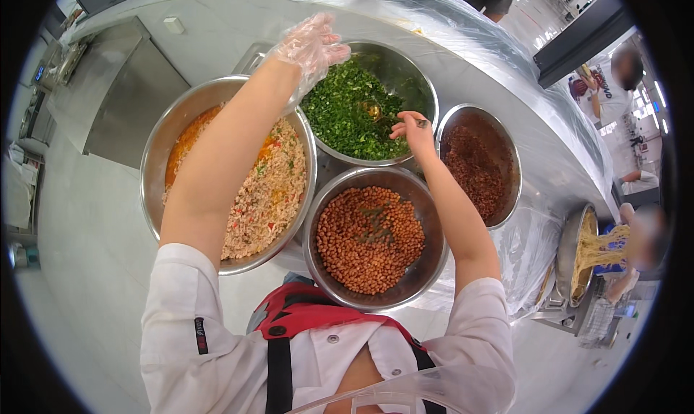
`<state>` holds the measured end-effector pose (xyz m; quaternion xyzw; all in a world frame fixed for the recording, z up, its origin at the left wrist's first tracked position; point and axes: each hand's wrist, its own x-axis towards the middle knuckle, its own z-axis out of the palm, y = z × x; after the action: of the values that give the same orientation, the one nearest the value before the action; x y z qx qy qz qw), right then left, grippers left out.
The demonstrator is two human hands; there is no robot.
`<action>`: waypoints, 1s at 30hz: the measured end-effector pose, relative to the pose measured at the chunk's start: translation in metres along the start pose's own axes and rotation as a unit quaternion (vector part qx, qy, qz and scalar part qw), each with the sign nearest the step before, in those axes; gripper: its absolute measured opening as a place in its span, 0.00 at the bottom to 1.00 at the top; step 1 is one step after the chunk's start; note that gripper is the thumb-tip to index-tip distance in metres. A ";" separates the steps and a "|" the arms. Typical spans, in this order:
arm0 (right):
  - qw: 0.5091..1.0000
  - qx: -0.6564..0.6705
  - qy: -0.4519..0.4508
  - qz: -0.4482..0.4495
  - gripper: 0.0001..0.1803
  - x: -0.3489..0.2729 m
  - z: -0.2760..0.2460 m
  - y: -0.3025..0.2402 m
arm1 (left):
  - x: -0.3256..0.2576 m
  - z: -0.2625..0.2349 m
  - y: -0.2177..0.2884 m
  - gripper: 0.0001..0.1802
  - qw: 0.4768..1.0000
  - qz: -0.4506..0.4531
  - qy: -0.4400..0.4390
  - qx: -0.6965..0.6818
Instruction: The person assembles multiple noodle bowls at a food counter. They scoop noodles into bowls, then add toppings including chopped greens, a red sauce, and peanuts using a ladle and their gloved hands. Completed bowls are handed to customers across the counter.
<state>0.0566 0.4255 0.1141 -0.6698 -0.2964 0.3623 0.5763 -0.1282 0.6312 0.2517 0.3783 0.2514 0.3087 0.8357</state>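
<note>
While I am holding my left hand (pixel 312 47), in a clear plastic glove with fingers loosely curled and gripping nothing, over the far rim of the bowl of chopped greens (pixel 354 110), my bare right hand (pixel 412 130) is pinching a dark spoon handle at that bowl's near right edge. Bowls of peanuts (pixel 370 238), minced mix (pixel 264 190) and dark crumbs (pixel 477 169) are sitting round it on the bench (pixel 506 74).
</note>
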 end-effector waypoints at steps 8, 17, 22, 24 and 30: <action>0.998 0.065 0.022 0.009 0.15 -0.009 -0.032 -0.005 | 0.009 0.026 -0.012 0.32 0.995 0.065 0.054 -0.060; 0.995 -0.101 0.013 -0.021 0.14 -0.003 0.000 0.008 | -0.023 -0.006 -0.022 0.19 0.988 0.105 0.059 -0.099; 0.979 -0.190 -0.050 -0.047 0.14 0.002 0.029 0.023 | -0.070 -0.031 -0.011 0.27 0.984 0.074 0.151 -0.058; 0.988 -0.148 -0.029 -0.021 0.14 0.005 0.033 0.021 | -0.090 -0.063 -0.015 0.28 0.992 0.064 0.094 -0.058; 0.998 0.012 0.069 0.000 0.16 0.003 -0.014 -0.008 | -0.135 -0.085 -0.032 0.30 0.993 0.055 0.081 -0.058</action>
<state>0.0704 0.4216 0.1226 -0.6865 -0.2512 0.3189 0.6033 -0.2655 0.5596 0.2019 0.3159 0.2788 0.3983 0.8147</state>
